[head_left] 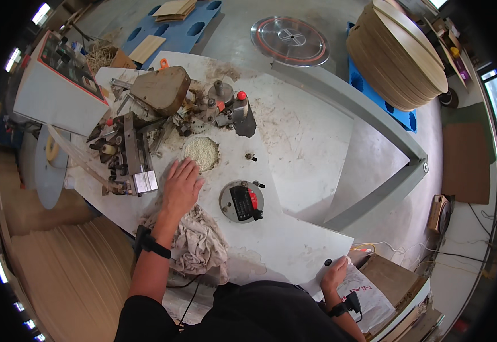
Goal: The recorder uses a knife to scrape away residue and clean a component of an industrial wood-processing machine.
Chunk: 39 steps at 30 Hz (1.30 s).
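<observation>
My left hand (181, 191) lies on the pale machine table (305, 142) with fingers outstretched and nothing held. Its fingertips are at the near-left edge of a round opening (201, 154) filled with small cream-coloured pellets. A crumpled, stained cloth (200, 242) lies just below that hand, beside the forearm. At the table's near right corner is my right hand (334, 275), next to a black knob (328, 262) and a white plastic bag (368, 296). Its fingers show too little to tell whether they grip the edge. A round metal disc with a black-and-red device (244, 202) sits right of the pellets.
A metal clamp mechanism (126, 154) stands left of the pellets; a motor assembly (163, 91) is behind. A control box (60, 85) rises at far left. A grey beam frame (373, 114) borders the table's right. Stacked brown boards (72, 273) stand at lower left.
</observation>
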Tool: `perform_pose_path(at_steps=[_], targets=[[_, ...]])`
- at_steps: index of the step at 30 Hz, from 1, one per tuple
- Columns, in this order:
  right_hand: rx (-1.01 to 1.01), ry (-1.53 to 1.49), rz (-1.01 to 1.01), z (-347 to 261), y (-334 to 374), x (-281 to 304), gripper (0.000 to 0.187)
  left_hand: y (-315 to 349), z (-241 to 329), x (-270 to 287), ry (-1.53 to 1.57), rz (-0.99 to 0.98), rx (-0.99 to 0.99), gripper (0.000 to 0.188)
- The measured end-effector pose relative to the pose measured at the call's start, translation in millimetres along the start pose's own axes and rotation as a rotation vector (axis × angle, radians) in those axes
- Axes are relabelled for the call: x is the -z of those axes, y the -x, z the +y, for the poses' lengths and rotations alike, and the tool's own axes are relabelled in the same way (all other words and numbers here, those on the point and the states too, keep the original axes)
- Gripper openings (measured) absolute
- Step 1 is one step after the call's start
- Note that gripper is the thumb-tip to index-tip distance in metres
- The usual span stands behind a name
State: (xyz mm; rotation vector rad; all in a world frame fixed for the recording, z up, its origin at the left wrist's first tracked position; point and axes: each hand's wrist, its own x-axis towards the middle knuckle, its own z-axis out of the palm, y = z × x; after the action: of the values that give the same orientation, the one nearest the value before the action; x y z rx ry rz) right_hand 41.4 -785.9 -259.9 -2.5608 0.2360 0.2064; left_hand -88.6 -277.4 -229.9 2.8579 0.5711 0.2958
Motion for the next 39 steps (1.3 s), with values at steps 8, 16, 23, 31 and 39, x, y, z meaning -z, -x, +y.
perform_pose_path(at_steps=[8, 16, 23, 31, 39], targets=[[-0.018, 0.021, -0.007, 1, 1, 1, 0.051, -15, 6, 10, 0.040, 0.046, -0.026, 0.022], [-0.053, 0.081, -0.020, -2, -1, 2, 0.052, -22, 2, 14, 0.010, -0.015, -0.057, 0.019], [0.004, 0.045, 0.054, -8, 3, 1, 0.052, -19, 1, 13, 0.048, -0.015, -0.060, 0.016], [-0.047, 0.052, -0.022, -5, 1, 3, 0.052, -24, 0, 17, 0.055, -0.026, -0.035, 0.018], [-0.029, 0.043, 0.001, -2, -1, 2, 0.052, -9, -1, 1, -0.082, -0.175, -0.025, 0.055]])
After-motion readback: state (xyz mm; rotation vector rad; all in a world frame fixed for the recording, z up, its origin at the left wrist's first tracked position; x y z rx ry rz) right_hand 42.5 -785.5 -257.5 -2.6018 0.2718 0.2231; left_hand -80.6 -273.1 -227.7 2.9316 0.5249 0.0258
